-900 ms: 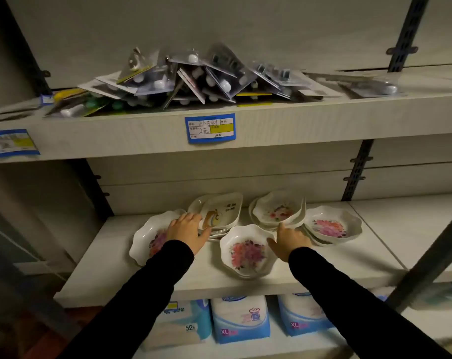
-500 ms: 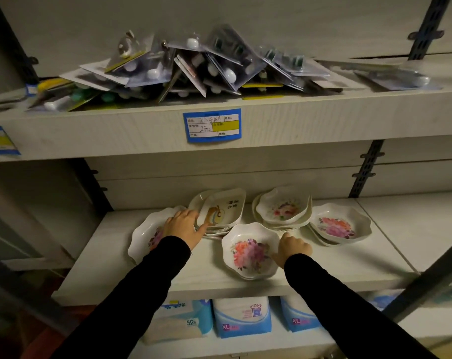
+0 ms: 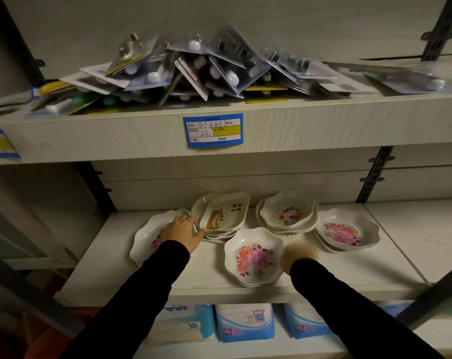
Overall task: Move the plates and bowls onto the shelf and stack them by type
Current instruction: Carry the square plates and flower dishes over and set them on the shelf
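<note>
Several white dishes sit on the middle shelf (image 3: pixel 108 257). My left hand (image 3: pixel 182 231) rests on a scalloped floral plate (image 3: pixel 146 235) at the left, its fingers lightly curved beside a stack of rectangular dishes (image 3: pixel 223 216). A floral bowl (image 3: pixel 254 256) sits on another near the front edge. My right hand (image 3: pixel 300 255) is just to its right, blurred by motion, with nothing seen in it. Behind stands a stack of scalloped dishes (image 3: pixel 288 212), and a floral bowl (image 3: pixel 346 231) lies on a plate at the right.
The upper shelf holds a heap of blister packs (image 3: pixel 194 71) and bears a blue price label (image 3: pixel 213 129). Blue and white packs (image 3: pixel 244 322) stand on the shelf below. A dark slotted upright (image 3: pixel 375 174) runs at the back right, and a dark bar (image 3: pixel 432 288) crosses the lower right.
My right hand has drawn back from beside the front bowl toward the shelf edge. My left hand has stayed on the left plate. The view has shifted slightly.
</note>
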A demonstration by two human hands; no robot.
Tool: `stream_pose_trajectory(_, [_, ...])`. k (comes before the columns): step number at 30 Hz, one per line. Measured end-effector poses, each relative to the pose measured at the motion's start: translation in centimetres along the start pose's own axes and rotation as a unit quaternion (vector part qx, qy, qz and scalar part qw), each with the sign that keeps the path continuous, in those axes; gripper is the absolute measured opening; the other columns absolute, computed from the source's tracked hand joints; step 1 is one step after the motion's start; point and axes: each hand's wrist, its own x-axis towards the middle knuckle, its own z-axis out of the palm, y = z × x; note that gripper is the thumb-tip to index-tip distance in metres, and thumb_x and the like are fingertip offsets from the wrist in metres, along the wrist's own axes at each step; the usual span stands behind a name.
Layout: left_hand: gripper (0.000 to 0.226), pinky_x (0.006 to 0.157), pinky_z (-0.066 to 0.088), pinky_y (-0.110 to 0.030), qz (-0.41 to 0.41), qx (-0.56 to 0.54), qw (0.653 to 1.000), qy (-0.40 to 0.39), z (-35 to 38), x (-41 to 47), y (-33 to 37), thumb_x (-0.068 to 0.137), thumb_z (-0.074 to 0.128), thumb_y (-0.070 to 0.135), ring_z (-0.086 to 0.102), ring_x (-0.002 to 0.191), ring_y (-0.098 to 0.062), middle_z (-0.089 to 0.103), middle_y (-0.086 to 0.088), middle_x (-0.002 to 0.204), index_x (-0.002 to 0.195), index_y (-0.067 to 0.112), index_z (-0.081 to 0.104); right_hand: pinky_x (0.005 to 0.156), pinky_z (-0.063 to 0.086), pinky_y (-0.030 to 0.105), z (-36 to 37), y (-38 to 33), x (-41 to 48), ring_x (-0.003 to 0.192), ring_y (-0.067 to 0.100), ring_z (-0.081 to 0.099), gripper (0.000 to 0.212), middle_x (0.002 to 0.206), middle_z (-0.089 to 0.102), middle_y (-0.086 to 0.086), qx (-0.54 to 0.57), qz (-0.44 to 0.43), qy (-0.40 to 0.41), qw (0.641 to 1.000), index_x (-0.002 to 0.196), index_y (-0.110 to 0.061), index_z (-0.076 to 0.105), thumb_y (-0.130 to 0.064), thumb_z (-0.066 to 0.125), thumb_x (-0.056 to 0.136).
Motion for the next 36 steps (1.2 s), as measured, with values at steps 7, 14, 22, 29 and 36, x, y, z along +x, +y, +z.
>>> stream_pose_trajectory(7, [0.029,0.088,0.05,-0.037,-0.04,-0.052,0.998,-0.008,0.2,1.6,1.3,0.089,0.048,0.026,0.058,0.104,-0.032,0.06,-0.016,0.112,0.105,0.007,0.062,0.095,0.042,0.03,-1.3,1.3,0.0,0.118,0.024,0.056,0.039,0.129,0.059,0.006,0.089,0.006,0.006,0.996,0.122,-0.013,0.058,-0.023,0.034,0.093])
stream_pose_trajectory(14, [0.034,0.094,0.045,-0.036,-0.047,-0.035,0.996,-0.061,0.7,4.7,3.1,0.094,0.041,0.018,0.056,0.115,-0.035,0.06,-0.02,0.124,0.12,0.003,0.055,0.078,0.04,0.03,-1.6,3.9,-1.3,0.108,0.028,0.06,0.041,0.119,0.064,0.011,0.142,0.023,0.031,0.989,0.11,-0.01,0.064,-0.028,0.032,0.093])
stream_pose_trajectory(22, [0.048,0.103,0.04,-0.04,-0.08,-0.005,0.987,-0.136,2.5,7.7,3.8,0.092,0.05,0.032,0.048,0.125,-0.033,0.051,-0.016,0.136,0.134,0.01,0.044,0.071,0.036,0.026,-1.2,5.8,-2.4,0.082,0.024,0.051,0.04,0.09,0.055,0.007,0.169,0.045,0.024,0.984,0.063,-0.018,0.049,-0.032,0.031,0.095])
stream_pose_trajectory(29, [0.057,0.101,0.039,-0.037,-0.064,0.028,0.989,-0.127,2.8,8.2,4.0,0.092,0.042,0.046,0.046,0.127,-0.03,0.05,-0.01,0.136,0.145,0.035,0.022,0.069,0.038,0.028,-0.7,6.7,-2.5,0.079,0.023,0.049,0.04,0.087,0.057,0.003,0.191,0.054,0.033,0.98,0.058,-0.021,0.045,-0.036,0.032,0.093])
stream_pose_trajectory(36, [0.044,0.106,0.037,-0.039,-0.132,-0.075,0.978,-0.141,4.5,9.0,4.3,0.094,0.044,0.023,0.045,0.129,-0.034,0.047,-0.02,0.139,0.132,0.001,0.047,0.071,0.042,0.028,-0.7,6.7,-2.9,0.083,0.022,0.058,0.039,0.101,0.07,0.004,0.196,0.057,0.039,0.978,0.067,-0.021,0.053,-0.038,0.031,0.095])
